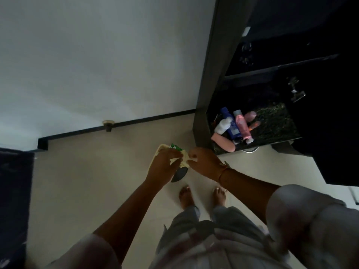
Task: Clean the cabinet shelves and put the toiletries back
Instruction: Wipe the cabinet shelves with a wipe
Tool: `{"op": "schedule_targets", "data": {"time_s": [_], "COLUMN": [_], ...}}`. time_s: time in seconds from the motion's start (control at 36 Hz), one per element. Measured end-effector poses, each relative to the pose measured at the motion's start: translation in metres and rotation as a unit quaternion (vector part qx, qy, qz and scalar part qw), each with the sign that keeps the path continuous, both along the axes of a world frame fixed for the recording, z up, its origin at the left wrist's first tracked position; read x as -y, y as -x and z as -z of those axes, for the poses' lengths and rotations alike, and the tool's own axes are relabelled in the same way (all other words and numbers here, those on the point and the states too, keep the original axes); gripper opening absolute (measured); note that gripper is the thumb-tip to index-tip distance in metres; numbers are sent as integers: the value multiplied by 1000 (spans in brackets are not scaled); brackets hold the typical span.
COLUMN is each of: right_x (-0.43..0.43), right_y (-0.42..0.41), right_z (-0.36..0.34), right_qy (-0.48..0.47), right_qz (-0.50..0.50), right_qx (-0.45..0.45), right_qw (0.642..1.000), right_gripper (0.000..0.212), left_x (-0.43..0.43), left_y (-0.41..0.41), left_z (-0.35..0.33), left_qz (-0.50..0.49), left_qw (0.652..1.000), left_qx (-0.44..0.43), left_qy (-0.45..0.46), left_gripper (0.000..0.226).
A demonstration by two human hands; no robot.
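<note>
Pale sleeves (310, 220) and light trousers fill the bottom of the head view, with two bare feet (186, 197) on the cream floor (97, 171) just beyond. Both arms reach forward and meet above the floor. The left hand (165, 164) has its fingers curled round a crumpled pale cloth (182, 162) with a scrap of green (175, 147) showing at its top (packet or print, I cannot tell). The right hand (204, 164) pinches the cloth's right edge, so the two hands almost touch. A dark rounded object (179, 174) lies under them, too dim to name.

To the right stands the dark open cabinet (211, 65). On its lowest shelf (275, 121) the toiletries crowd the left front corner: a blue bottle (232, 125), a pink bottle (242, 125) beside it, a white bottle (223, 126), and a peach tube (223, 142) lying at the front edge. The shelves above are too dark to read.
</note>
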State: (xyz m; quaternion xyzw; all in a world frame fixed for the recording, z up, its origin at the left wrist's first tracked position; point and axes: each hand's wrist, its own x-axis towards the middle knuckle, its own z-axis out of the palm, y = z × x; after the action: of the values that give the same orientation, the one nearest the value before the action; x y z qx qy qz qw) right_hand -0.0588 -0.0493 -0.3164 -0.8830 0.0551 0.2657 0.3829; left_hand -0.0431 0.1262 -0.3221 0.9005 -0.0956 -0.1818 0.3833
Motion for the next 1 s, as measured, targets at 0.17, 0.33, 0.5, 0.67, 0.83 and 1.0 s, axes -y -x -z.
{"op": "schedule_targets", "data": {"time_s": [0.17,0.33,0.5,0.67,0.83,1.0], "right_x": [17,41,69,109,150,211], "right_y": [8,23,51,80,110,130], "right_z": [-23,-45,-61,-51,-43,-29], "right_qy": [-80,-253,-301,-272,-376,-255], "right_qz": [135,303,380,453,521,508], "right_qx": [6,-92,-80,-66,-53,1], "right_qw": [988,914,871,846,765,823], "right_gripper": [18,12,15,18,15,8], "left_x": [16,54,97,147,201,260], "left_y": [-2,3,19,39,59,71], "left_z": [-29,-40,-55,-47,-46,-40], "left_qz": [-46,-144,-153,-165,-158,-105], "left_qw": [997,946,879,885,880,924], "left_qx": [-29,-225,-336,-357,-373,-324], "left_qy": [59,186,301,249,250,173], "left_gripper": [22,41,21,13,19,7]}}
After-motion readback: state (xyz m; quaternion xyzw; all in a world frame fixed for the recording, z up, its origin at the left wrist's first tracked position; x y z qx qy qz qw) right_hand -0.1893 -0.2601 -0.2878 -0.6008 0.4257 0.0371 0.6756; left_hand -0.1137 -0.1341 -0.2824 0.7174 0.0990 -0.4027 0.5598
